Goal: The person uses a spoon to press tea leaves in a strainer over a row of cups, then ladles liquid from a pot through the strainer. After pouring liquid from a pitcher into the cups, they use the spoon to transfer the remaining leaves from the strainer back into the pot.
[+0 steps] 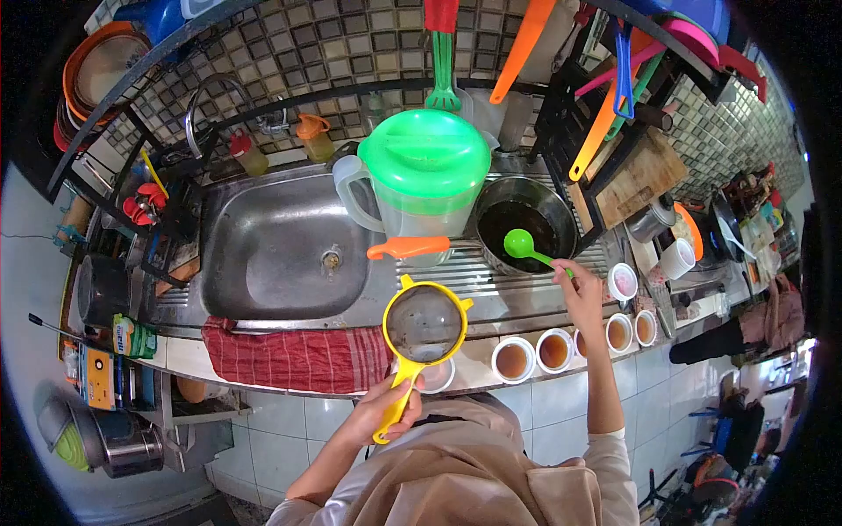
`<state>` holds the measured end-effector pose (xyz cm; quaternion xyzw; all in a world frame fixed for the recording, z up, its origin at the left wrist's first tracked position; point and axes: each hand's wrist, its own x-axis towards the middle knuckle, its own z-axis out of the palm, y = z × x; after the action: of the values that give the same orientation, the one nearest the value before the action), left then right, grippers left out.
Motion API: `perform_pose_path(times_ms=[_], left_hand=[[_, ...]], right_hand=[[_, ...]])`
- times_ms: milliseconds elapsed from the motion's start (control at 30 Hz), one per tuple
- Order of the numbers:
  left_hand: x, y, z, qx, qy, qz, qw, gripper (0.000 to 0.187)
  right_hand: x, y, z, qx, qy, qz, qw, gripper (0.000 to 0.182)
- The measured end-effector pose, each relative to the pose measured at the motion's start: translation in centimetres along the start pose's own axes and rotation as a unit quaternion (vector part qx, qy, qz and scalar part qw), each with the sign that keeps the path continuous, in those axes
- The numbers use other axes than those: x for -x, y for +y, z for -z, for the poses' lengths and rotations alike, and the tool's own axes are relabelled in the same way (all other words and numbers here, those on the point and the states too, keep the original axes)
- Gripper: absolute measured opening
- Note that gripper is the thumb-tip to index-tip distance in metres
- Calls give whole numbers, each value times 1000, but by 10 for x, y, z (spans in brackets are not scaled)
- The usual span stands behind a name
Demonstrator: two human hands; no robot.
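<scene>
My left hand (pixel 383 410) is closed around the handle of a yellow strainer (pixel 425 324), whose mesh lies over a white cup (pixel 437 375) at the counter's edge. My right hand (pixel 579 285) grips a green ladle (pixel 521 244), its bowl above the dark liquid in a metal pot (pixel 561 197). Several white cups (pixel 513 359) with brown liquid stand along the counter edge below the pot. Another cup (pixel 623 282) with pinkish contents is right of my right hand. A pitcher (pixel 423 167) with a green lid stands left of the pot, an orange handle in front of it.
The metal sink (pixel 281 245) is at the left, with a red striped towel (pixel 294 358) on its front edge. Utensils, including an orange spatula (pixel 522 53), hang above. A cutting board (pixel 645 175) leans at the right, near a white container (pixel 677 259).
</scene>
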<state>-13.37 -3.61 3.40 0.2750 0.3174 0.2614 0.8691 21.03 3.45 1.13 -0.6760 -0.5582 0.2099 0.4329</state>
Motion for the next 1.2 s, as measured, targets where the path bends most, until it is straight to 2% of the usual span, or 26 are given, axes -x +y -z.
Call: perform_pose_path(times_ms=[33, 133, 333, 500, 567, 700, 833, 900, 1100, 1133, 1200], left_hand=[[-3, 2, -2, -1, -1, 0, 1000, 28], [-9, 12, -9, 48, -1, -7, 999, 27], [-21, 18, 6, 16, -19, 0, 1000, 27], [-33, 34, 2, -37, -30, 8, 999, 28], [-37, 41, 0, -46, -56, 1, 997, 30], [-44, 43, 4, -31, -52, -4, 998, 27], [-42, 38, 10, -34, -51, 1, 998, 28], [-38, 34, 14, -48, -37, 38, 997, 28], [-31, 27, 19, -58, -26, 51, 997, 29], [-30, 26, 18, -57, -25, 52, 997, 29], [-30, 24, 18, -39, -18, 44, 998, 28]], right_hand=[[-3, 0, 0, 52, 1, 33, 998, 18], [-9, -2, 0, 100, -9, 41, 994, 17], [-20, 2, 1, 141, -10, 83, 986, 18], [-37, 7, 3, 139, -42, 20, 989, 23], [-41, 12, 0, 31, -68, 26, 997, 25], [-47, 9, -4, 19, -115, 9, 993, 26], [-50, 5, -6, -30, -116, -37, 992, 25], [-54, 4, -7, -56, -124, -35, 990, 24], [-68, 0, -15, -46, -114, -68, 990, 21], [-70, 2, -15, -46, -115, -68, 990, 21], [-74, 7, -13, 21, -76, 26, 997, 18]])
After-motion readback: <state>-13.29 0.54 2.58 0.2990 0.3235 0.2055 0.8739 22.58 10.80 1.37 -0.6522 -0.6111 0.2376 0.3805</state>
